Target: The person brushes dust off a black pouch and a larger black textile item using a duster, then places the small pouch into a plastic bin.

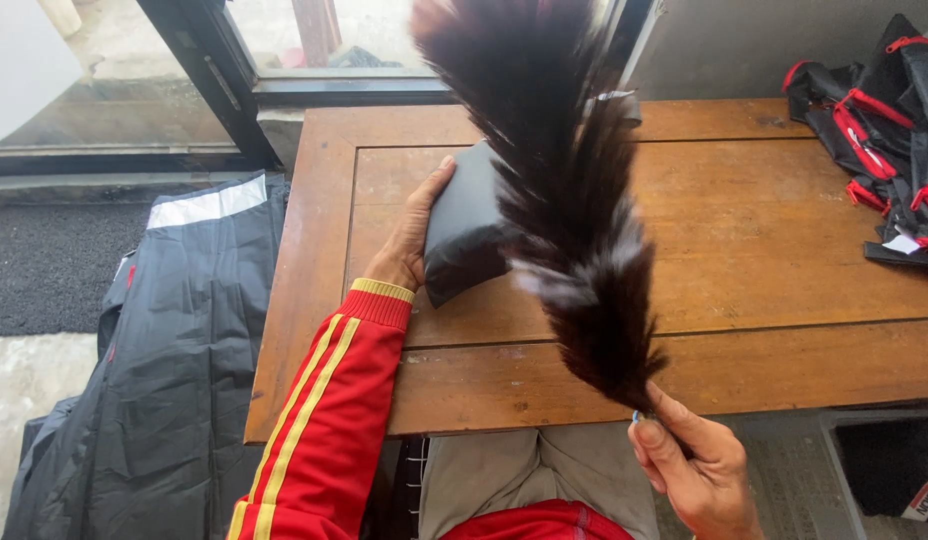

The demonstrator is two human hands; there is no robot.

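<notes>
Here, from the head view, the left hand (409,240) grips a dark pouch (466,225) tilted up on the wooden worktop (784,250). The right hand (689,465) is closed around a feather duster (569,200) sweeping over it. Dusting seems underway; next, the pouch probably needs turning.
</notes>
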